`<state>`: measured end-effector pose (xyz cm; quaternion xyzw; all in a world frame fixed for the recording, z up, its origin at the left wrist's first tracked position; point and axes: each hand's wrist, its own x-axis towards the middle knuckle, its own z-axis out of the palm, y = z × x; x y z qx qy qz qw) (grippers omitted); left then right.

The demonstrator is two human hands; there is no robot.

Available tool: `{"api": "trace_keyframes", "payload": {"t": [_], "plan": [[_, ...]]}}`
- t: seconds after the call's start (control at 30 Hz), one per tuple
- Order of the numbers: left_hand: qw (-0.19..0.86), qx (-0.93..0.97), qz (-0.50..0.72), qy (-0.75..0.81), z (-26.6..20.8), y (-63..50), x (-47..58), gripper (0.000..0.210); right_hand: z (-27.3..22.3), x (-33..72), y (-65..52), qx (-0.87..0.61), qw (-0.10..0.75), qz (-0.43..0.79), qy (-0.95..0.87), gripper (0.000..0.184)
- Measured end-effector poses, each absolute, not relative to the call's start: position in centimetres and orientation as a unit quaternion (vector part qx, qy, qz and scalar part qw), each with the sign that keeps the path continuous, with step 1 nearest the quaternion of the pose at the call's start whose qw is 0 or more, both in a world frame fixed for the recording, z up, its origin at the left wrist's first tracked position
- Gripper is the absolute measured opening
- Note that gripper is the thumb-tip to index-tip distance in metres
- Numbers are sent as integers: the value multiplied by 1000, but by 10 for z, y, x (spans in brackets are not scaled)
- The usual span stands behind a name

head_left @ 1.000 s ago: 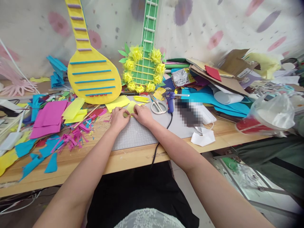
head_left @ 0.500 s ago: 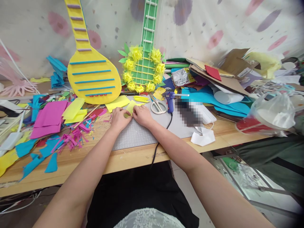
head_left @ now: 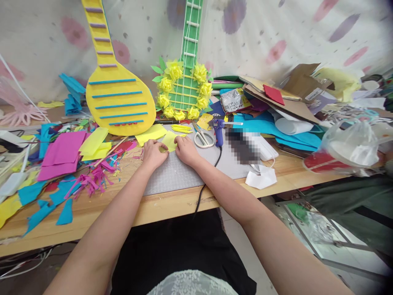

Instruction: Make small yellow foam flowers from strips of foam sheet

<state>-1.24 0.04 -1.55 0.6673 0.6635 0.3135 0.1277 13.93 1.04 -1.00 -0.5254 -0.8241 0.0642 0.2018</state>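
A small piece of yellow paper (head_left: pixel 169 141) lies between my two hands over the grey cutting mat (head_left: pixel 172 176). My left hand (head_left: pixel 154 154) pinches its left side between thumb and fingers. On the other side, the bent fingers of my right hand (head_left: pixel 186 150) grip its right edge; their tips are partly hidden. Just beyond my left hand lies a larger yellow sheet (head_left: pixel 151 134). White-handled scissors (head_left: pixel 204 139) and a purple glue gun (head_left: pixel 219 133) rest to the right of my right hand.
A yellow paper instrument (head_left: pixel 121 98) and a green one with yellow flowers (head_left: pixel 188 88) lean against the back curtain. Magenta sheets (head_left: pixel 63 153) and coloured scraps cover the left side. Stacked cardboard (head_left: pixel 285 104), a white mask (head_left: pixel 260 177) and a bagged red tub (head_left: pixel 327 159) are at right.
My right hand has shifted slightly right, away from my left hand. More of the yellow paper shows between them. The whole view has moved a little.
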Motion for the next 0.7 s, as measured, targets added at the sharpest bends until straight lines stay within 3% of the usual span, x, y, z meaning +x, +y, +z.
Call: {"api": "trace_keyframes", "payload": {"t": [0.27,0.7], "plan": [[152,654,301,677,-12,1,-12,10,-9,135,8,-513,207,66,-830,21],[187,711,323,596,-17,4,-30,37,-8,143,9,-517,219,79,-823,25]]}}
